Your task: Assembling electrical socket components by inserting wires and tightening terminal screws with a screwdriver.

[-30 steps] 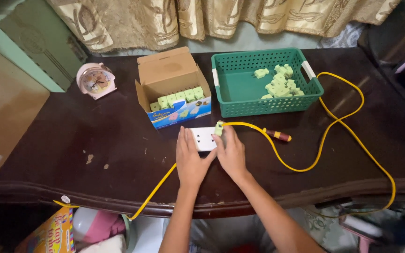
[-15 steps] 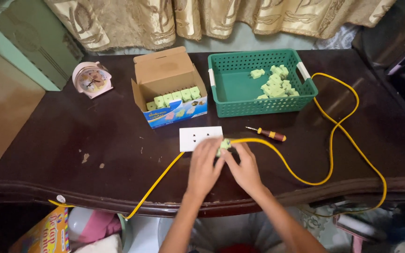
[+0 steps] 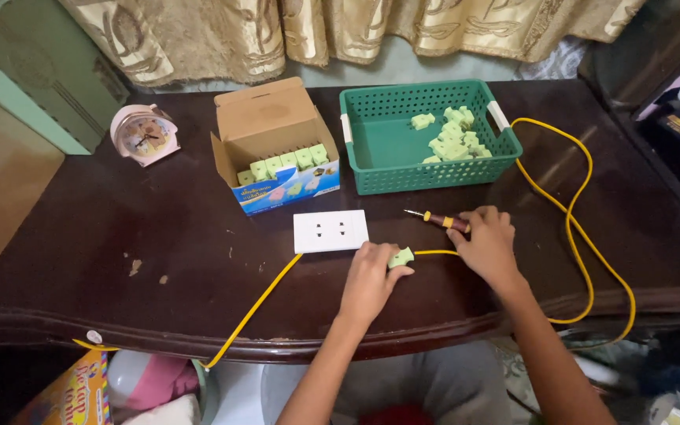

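Left hand: the left hand [image 3: 369,281] is resting on the table and is pinching a small green plug [image 3: 401,256] between thumb and fingertips; the plug is lying just below the white socket plate, so it is kept steady on the wood.

Right hand: the right hand [image 3: 488,246] is reaching over the screwdriver [image 3: 438,220]; its fingers are curled and are touching the red and yellow handle, but I cannot tell if they are already closing around it.

Green plug: it is sitting at the end of the yellow cable [image 3: 580,228], near the table's front edge, between the two hands.

Yellow cable: it is running from the plug to the right in a wide loop beside the basket, and another part is going down over the front edge on the left side; the loop is giving slack, so the plug is not being pulled.

Socket plate: the white socket plate [image 3: 330,230] is lying flat, face up, just above the left hand.

Basket: the green basket [image 3: 379,145] is holding a heap of the same green pieces in its right corner.

Box: the open cardboard box [image 3: 273,142] is showing a row of green pieces, standing to the left of the basket.

Clock: a small pink clock [image 3: 144,134] is standing well apart at the left.

Table: the dark wooden table [image 3: 120,236] is carrying all of this.
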